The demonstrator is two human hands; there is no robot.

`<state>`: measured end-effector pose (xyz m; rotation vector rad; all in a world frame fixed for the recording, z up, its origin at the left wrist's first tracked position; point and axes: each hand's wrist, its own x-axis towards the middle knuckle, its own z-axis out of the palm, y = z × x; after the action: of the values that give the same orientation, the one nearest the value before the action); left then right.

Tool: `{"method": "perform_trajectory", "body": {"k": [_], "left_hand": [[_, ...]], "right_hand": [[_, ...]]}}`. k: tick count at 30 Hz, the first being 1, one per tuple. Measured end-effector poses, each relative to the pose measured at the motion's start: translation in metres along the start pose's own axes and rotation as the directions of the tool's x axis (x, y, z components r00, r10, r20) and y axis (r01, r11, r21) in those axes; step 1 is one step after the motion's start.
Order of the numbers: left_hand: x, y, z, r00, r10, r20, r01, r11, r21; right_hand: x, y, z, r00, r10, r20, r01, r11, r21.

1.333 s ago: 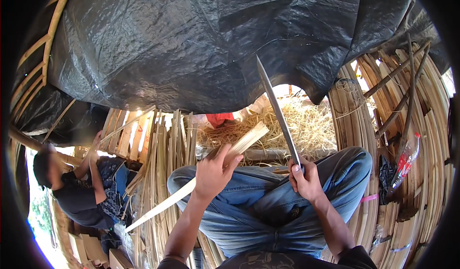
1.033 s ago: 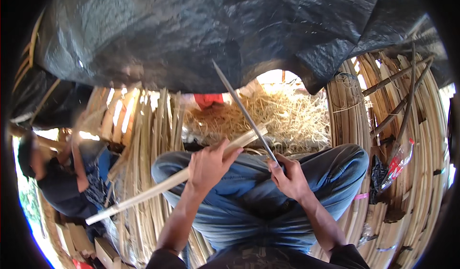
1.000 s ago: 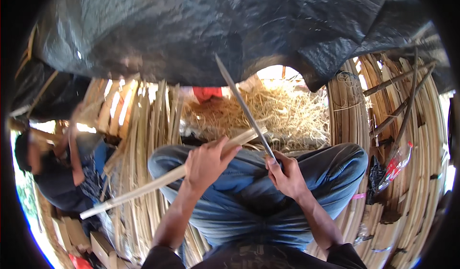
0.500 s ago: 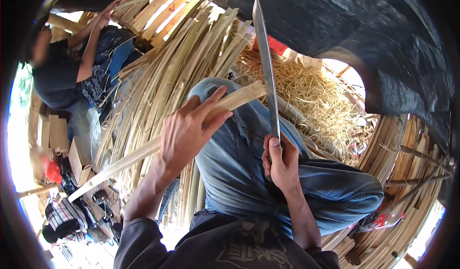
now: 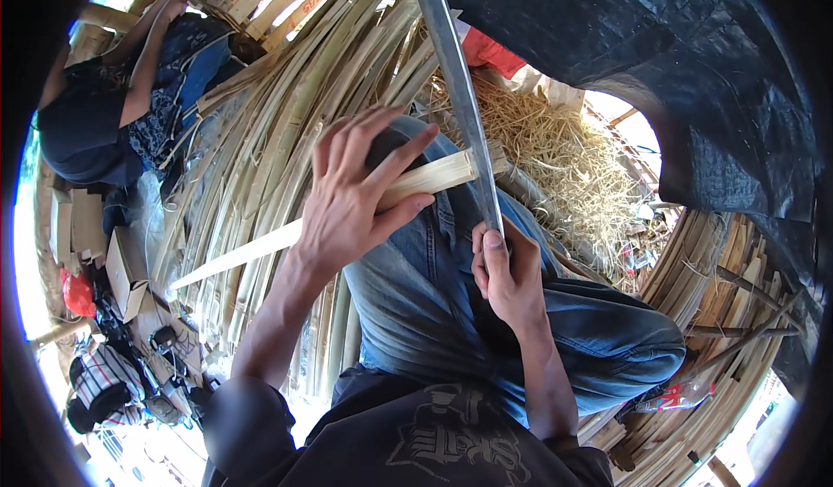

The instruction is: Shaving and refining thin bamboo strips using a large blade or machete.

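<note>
My right hand (image 5: 512,280) is wrapped round the handle of a long machete (image 5: 460,88), its blade rising steeply away from me. A pale split bamboo strip (image 5: 434,175) slants from the lower left up to the blade, across my raised left knee. Between the thumb and index finger of my left hand (image 5: 343,196) the strip is held, while the other fingers stay raised and spread. The blade crosses the strip close to its far end, and a short piece shows beyond it. How deep the edge sits in the strip cannot be made out.
Many long bamboo strips (image 5: 286,131) are stacked at my left. A heap of shavings (image 5: 555,157) lies beyond my legs, under a black plastic sheet (image 5: 694,79). Another person (image 5: 91,131) sits at the far left. A clear bottle (image 5: 681,395) lies at the right.
The bamboo strip has slid towards the right, so its end now passes the blade. The machete has tilted left against it. My left fingers have lifted and spread.
</note>
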<state>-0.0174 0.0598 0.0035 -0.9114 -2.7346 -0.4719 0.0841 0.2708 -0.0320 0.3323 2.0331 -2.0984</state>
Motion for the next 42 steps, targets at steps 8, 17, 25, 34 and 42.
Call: {"method": "perform_trajectory", "body": {"k": [8,17,25,34,42], "left_hand": [[0.019,0.01,0.013,0.992,0.088,0.088,-0.087,0.996,-0.015],[0.051,0.02,0.027,0.966,0.187,0.18,-0.186,0.982,-0.019],[0.054,0.019,0.032,0.955,0.187,0.23,-0.18,0.982,-0.048],[0.057,0.012,0.031,0.921,0.069,0.383,-0.05,0.997,-0.058],[0.061,0.009,0.033,0.945,0.117,0.307,-0.082,0.989,-0.126]], "right_hand": [[0.001,-0.006,-0.006,0.998,0.057,-0.029,-0.058,0.998,-0.027],[0.003,0.002,-0.025,0.985,0.091,-0.148,-0.087,0.996,0.034],[0.006,0.01,-0.028,0.98,0.065,-0.187,-0.075,0.996,-0.046],[-0.01,0.022,-0.024,0.971,0.063,-0.231,-0.09,0.99,-0.112],[-0.018,0.018,-0.027,0.967,0.021,-0.255,-0.056,0.99,-0.131]]}}
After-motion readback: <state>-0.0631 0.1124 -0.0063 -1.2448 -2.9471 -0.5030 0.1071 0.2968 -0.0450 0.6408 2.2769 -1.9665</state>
